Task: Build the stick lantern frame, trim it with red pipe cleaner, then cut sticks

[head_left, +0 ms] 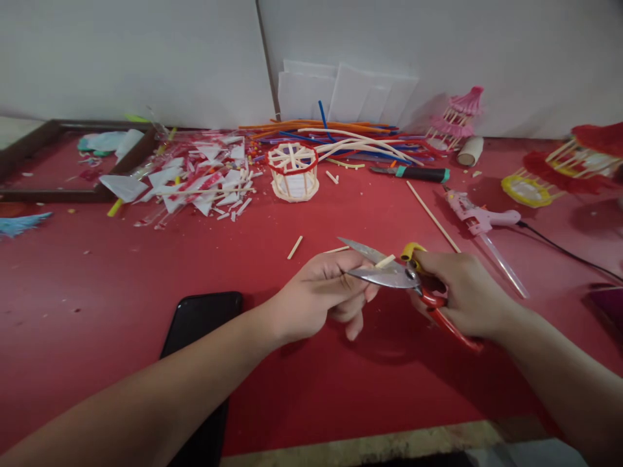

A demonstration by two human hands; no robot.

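Note:
My left hand (335,285) pinches a short pale stick (385,261), its free end pointing to the right between open blades. Those blades belong to the scissors (389,277) with red and yellow handles that my right hand (455,285) grips. Just beyond my left hand a cut piece of stick (294,247) lies on the red table (272,389). Farther back stands a small round frame (293,172) of pale sticks with a red rim. A longer pale stick (433,217) lies beyond my right hand.
A pink glue gun (479,217) with a cord lies at the right, near a utility knife (422,174). Coloured pipe cleaners (360,139) and paper scraps (209,172) are heaped at the back. Pink and red stick models stand at right. A black phone (202,318) lies under my left forearm.

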